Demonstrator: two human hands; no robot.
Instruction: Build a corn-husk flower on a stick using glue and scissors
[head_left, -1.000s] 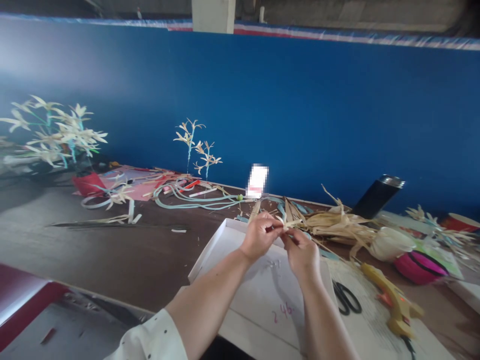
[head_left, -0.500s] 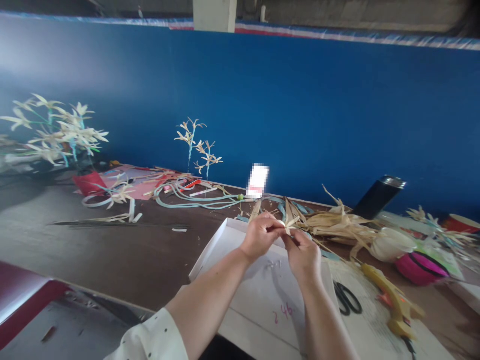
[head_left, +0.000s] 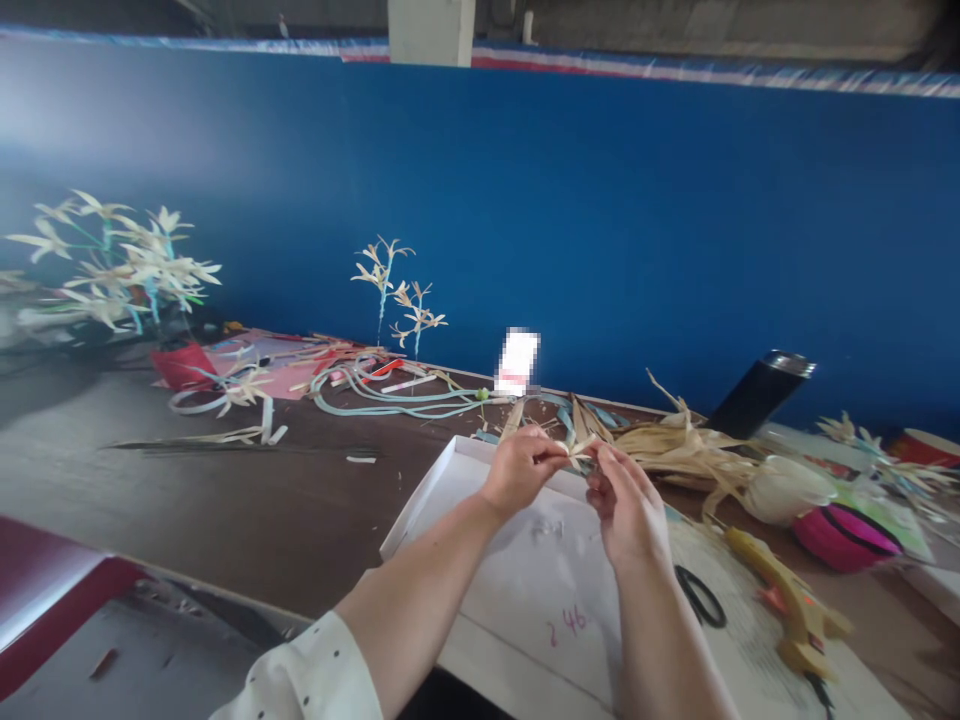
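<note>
My left hand (head_left: 519, 470) is closed in a pinch on a small pale straw flower (head_left: 580, 451), held above the far edge of a shallow white box lid (head_left: 442, 490). My right hand (head_left: 627, 502) is just to the right of the flower, its fingers partly spread and their tips touching the petals. Both hands hover over the lid, which bears pink writing near its front. A heap of dry corn husks (head_left: 675, 445) lies right behind the hands.
Black scissors (head_left: 701, 598) and a yellow glue gun (head_left: 791, 602) lie to the right of the lid. Beyond them sit a pink pouch (head_left: 847, 530), a white husk bundle (head_left: 780, 488) and a black flask (head_left: 757, 395). Finished straw flower stems (head_left: 120, 262) stand far left, with green cords (head_left: 390, 395) along the blue wall.
My right hand has loosened from a closed pinch and shifted slightly right, fingers now spread at the flower. My left hand keeps its pinch in the same place.
</note>
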